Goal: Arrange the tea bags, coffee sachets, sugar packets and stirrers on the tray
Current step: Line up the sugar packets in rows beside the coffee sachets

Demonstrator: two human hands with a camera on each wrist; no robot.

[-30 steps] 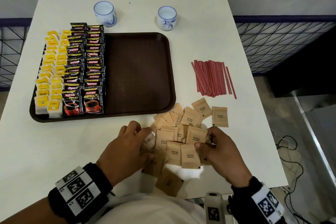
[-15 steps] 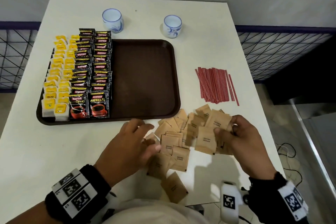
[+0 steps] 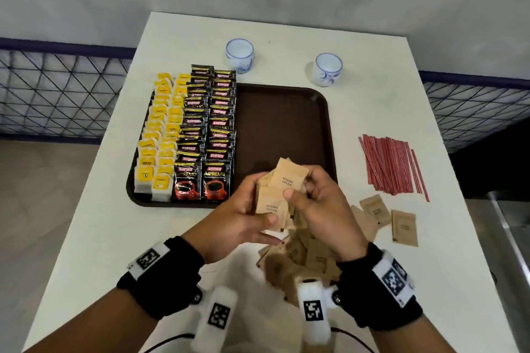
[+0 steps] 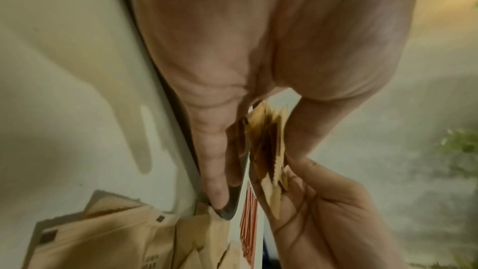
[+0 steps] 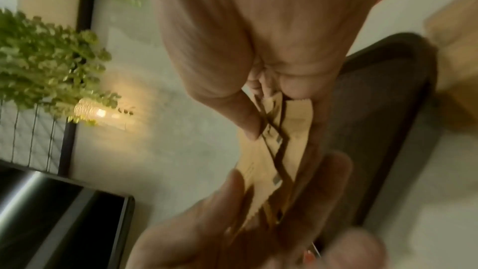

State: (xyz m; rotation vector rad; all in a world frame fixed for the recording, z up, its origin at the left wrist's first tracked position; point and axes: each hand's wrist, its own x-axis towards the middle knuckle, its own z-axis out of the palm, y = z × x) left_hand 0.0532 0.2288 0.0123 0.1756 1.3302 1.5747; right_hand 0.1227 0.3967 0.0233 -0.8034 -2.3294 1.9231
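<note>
Both hands, my left hand [image 3: 243,218] and right hand [image 3: 318,209], pinch a fanned bundle of sugar packets [image 3: 279,189] above the tray's [image 3: 284,123] near edge. I see brown paper squares printed "brown sugar," their text upright toward me, serrated ends pointing away. More packets lie scattered on the white table [image 3: 372,80] beneath my wrists. Tea bags [image 3: 160,135] and coffee sachets [image 3: 209,129] run in rows along the tray's left side. Red stirrers [image 3: 390,163] lie well right, long axes running away from me.
</note>
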